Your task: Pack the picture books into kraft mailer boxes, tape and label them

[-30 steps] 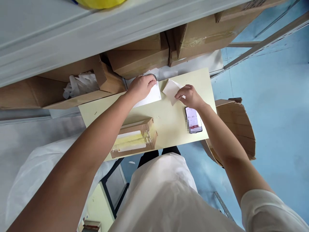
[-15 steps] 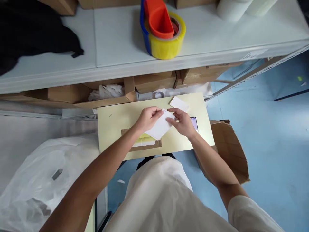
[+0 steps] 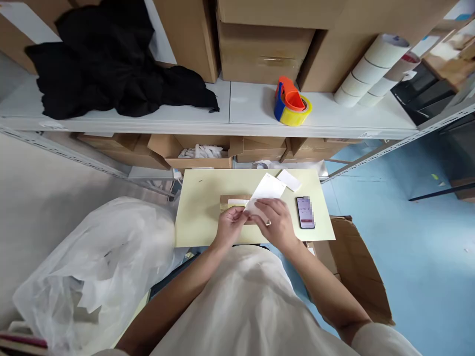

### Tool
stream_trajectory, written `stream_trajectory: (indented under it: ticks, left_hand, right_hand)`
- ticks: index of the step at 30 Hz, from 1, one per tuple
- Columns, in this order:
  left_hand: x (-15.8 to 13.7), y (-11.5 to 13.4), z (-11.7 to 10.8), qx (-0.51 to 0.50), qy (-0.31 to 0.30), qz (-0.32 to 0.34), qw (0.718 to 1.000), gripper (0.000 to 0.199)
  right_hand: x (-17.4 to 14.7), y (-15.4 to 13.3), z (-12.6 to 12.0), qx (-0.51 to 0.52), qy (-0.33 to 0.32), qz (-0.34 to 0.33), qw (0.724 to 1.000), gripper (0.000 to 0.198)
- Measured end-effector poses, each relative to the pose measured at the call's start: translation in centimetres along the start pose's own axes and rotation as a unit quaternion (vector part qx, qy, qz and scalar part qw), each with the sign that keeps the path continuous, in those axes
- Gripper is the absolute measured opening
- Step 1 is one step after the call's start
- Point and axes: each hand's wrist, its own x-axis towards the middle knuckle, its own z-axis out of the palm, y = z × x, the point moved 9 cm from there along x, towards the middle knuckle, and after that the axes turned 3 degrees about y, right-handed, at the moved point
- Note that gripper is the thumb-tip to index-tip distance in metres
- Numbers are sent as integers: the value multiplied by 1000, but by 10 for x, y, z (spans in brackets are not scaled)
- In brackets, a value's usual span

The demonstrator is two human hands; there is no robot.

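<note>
A white sheet of paper (image 3: 267, 189) with small marks at its corners is tilted above the table, held by both hands. My left hand (image 3: 232, 222) is closed, pinching its lower left edge between thumb and fingertips. Across its lower part lies my right hand (image 3: 276, 220), closed on it with the fingers over the top and the thumb below. Beneath the sheet, a small brown cardboard piece (image 3: 225, 201) rests on the table, with something white and yellow on it, mostly hidden. A stack of white cards or papers (image 3: 290, 180) sits just behind the sheet.
A phone (image 3: 306, 212) lies on the pale yellow table (image 3: 196, 212), right of my hands. Behind stands a shelf (image 3: 252, 106) with a tape dispenser (image 3: 293, 103), black cloth (image 3: 111, 64) and boxes. A plastic bag (image 3: 111, 262) is at left, an open carton (image 3: 359, 267) at right.
The view has tilted up, showing more of the shelf. The sheet has turned so its far end points up and right, and my right hand has moved lower over it.
</note>
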Motion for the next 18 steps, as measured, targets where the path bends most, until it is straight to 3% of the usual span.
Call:
stream_trajectory:
  ticks: [4,10,18]
  left_hand:
    - [-16,5,-1,-51,-28,0,998,27]
    - [-31,7,2,-91,-90,-12,992,29]
    - [-33,7,3,-87,-116,-16,989,28]
  right_hand:
    - [-13,-26,16,-10,-21,0,1000,31]
    - [-22,-29,10,-11,4,21,1000,28]
    - [-26,-34,3,-4,12,15,1000,27]
